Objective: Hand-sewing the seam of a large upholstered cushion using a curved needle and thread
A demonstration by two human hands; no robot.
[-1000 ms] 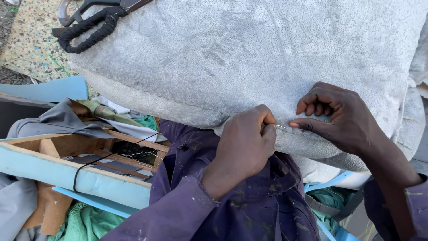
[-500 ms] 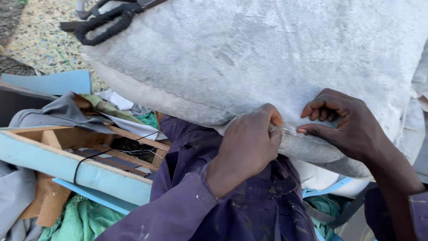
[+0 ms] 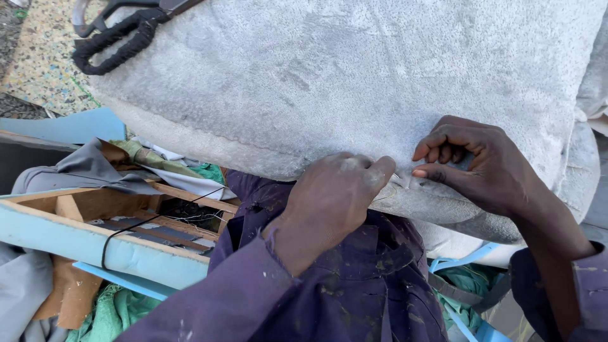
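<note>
Large grey plush-covered cushion (image 3: pixel 354 82) lying across the lap, filling the upper part of the view, lower seam edge turned toward the body. Left hand (image 3: pixel 332 199) curled into a loose fist at that edge, thumb and forefinger pinched tight on the fabric fold at the seam; whether a needle sits between them, impossible to tell. Right hand (image 3: pixel 472 161) just beside it, fingers bent, fingertips (image 3: pixel 421 172) pressed to the same fold, thumb tucked under, grip narrow on the cloth. Both hands close together, nearly touching across a small puckered bit of seam. Purple long-sleeved work garment flecked with paint (image 3: pixel 354 291) below the hands. Black-handled scissors (image 3: pixel 117 31) resting on the far upper left corner of the cushion, well apart from both hands. To the left, a wooden frame edged with pale blue foam (image 3: pixel 95 244), a thin black cord looped over it, grey cloth (image 3: pixel 82 171) draped on its far side, green fabric (image 3: pixel 114 310) bunched underneath. Speckled foam sheet (image 3: pixel 41 69) on the ground beyond.
</note>
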